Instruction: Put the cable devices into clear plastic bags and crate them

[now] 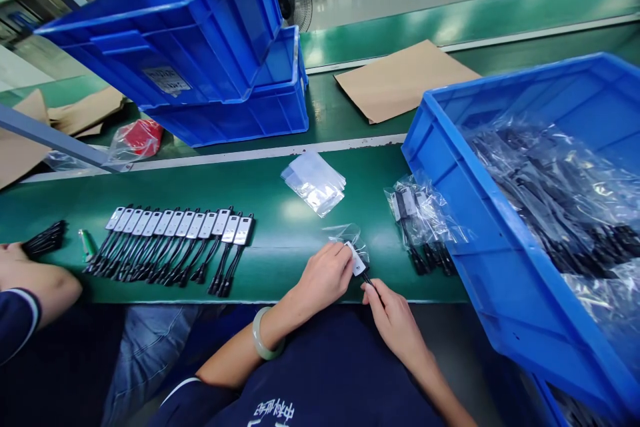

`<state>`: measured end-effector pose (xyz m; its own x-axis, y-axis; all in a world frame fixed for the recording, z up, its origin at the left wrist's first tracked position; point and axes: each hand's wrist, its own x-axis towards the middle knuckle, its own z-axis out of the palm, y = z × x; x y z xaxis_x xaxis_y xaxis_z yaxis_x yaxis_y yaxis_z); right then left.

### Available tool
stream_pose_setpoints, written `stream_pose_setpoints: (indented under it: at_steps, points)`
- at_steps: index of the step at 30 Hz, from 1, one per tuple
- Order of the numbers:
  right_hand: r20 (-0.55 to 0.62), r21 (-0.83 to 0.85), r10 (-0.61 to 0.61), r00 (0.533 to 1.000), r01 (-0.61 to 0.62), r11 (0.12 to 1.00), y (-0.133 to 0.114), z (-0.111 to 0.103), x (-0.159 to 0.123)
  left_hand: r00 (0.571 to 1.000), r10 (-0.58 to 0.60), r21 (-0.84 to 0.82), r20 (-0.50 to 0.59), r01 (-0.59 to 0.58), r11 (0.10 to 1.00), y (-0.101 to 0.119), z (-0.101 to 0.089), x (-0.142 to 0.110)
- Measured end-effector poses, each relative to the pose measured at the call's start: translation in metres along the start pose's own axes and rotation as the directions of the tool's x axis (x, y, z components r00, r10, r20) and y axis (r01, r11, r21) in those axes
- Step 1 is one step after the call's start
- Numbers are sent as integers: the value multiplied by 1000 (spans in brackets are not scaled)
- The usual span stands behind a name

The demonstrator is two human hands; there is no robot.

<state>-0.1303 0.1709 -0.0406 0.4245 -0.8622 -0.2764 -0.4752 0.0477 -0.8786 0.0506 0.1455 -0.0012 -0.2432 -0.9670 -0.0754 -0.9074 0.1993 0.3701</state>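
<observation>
My left hand pinches the mouth of a small clear plastic bag at the table's front edge. A silver-headed adapter with a short black cable is partway inside that bag. My right hand grips the adapter's black cable end, fingers closed. A pale green bangle sits on my left wrist. Beyond my hands lies a small stack of empty clear bags. To the right rests a pile of bagged adapters.
A row of several unbagged adapters lies at the left on the green table. A big blue crate with bagged parts stands at right. Stacked blue crates and cardboard sit farther back. Another person's arm rests at the left edge.
</observation>
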Motion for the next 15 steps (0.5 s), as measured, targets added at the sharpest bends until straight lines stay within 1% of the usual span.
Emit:
stream_pose_setpoints:
  at_steps: [2, 4, 8, 11, 13, 15]
  points:
    - [-97, -101, 25, 995, -35, 994, -2, 3, 2, 1000, 12, -33, 7, -12, 999, 1, -1, 0]
    - [-170, -142, 8, 985, -32, 989, -3, 5, 6, 1000, 17, -57, 5, -17, 998, 3, -2, 0]
    - [-184, -139, -85, 979, 60, 988, -7, 9, 15, 1000, 17, -80, -8, -18, 997, 3, -5, 0]
    - [-185, -130, -149, 971, 126, 983, -10, 12, 20, 997, -38, -78, -62, 33, 996, -3, -6, 1]
    - [-200, -129, -171, 965, 147, 981, -11, 15, 22, 993, -83, -92, -81, 75, 993, -7, -7, 0]
    - [-213, -128, -166, 963, 141, 982, -12, 19, 26, 994, -84, -128, -63, 76, 989, -9, -6, 0]
